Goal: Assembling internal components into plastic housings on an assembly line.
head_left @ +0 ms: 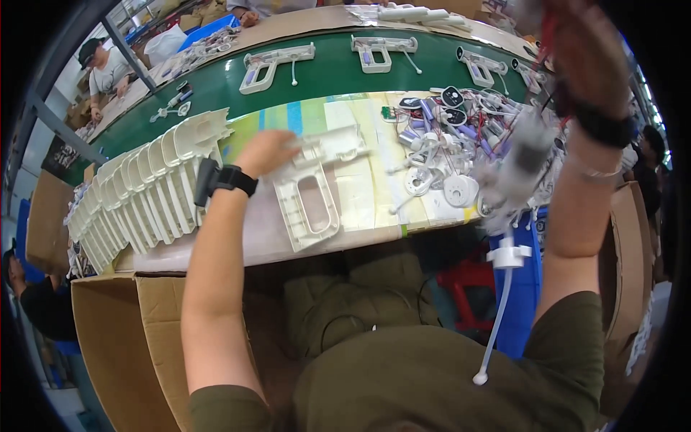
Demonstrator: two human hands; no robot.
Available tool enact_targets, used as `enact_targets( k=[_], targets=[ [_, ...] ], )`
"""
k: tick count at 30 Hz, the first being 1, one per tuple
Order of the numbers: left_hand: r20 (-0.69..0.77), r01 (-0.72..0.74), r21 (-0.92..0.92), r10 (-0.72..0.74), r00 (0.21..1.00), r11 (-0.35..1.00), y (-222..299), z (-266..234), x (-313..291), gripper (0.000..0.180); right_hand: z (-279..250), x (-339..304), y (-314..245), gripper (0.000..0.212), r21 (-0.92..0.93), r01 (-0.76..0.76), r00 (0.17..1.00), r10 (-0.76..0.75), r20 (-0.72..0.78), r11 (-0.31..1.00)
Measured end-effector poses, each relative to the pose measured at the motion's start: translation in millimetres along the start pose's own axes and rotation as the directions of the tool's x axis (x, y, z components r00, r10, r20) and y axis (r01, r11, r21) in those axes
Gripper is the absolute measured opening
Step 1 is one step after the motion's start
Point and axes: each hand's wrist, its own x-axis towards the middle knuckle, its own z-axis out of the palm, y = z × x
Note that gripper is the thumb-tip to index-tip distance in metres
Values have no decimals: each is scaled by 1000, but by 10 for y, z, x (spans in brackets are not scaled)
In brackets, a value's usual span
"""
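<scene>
The left hand [266, 153], left of centre, has its fingers at the upper end of a white shell [335, 146] lying mid-frame on the covered table; whether they grip or only steady it I cannot tell. The right hand [590, 57] is raised at upper right, well apart from the left; a wired assembly [529, 147] hangs below it, too blurred to show how it is held.

The dangling tube [502, 317] and its white collar [509, 255] could catch on the table's front edge if swung left, probably straining the wires; the shell's lower end lies near that edge and might slip off if pushed; a bumped left forearm could topple the row of shells [158, 173] at left.

The heap of parts [461, 137] at centre right stands between shell and assembly; a green belt [327, 72] carrying similar shells crosses the top; a cardboard box [108, 331] sits lower left, a blue bin [520, 302] lower right.
</scene>
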Motion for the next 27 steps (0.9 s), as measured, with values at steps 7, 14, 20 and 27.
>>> enact_targets(
  k=[7, 14, 20, 27],
  targets=[
    [-225, -209, -917, -9, 974, 339, 777, -415, -261, 43, 1366, -414, -72, 39, -69, -53, 975, 67, 211, 996],
    [-361, -336, -825, 34, 932, 454, 1161, -649, -838, 30, 1822, -450, 209, 41, -151, -124, 991, 130, 30, 981],
    [-405, -365, -897, -131, 905, 251, 1145, -749, -826, 25, 2129, -835, 398, 76, 247, -342, 939, 337, 65, 907],
    [-416, -343, -902, -315, 853, 263, 1172, -681, -718, 28, 2701, -998, 517, 60, 26, -492, 824, 475, -309, 870]
  ],
)
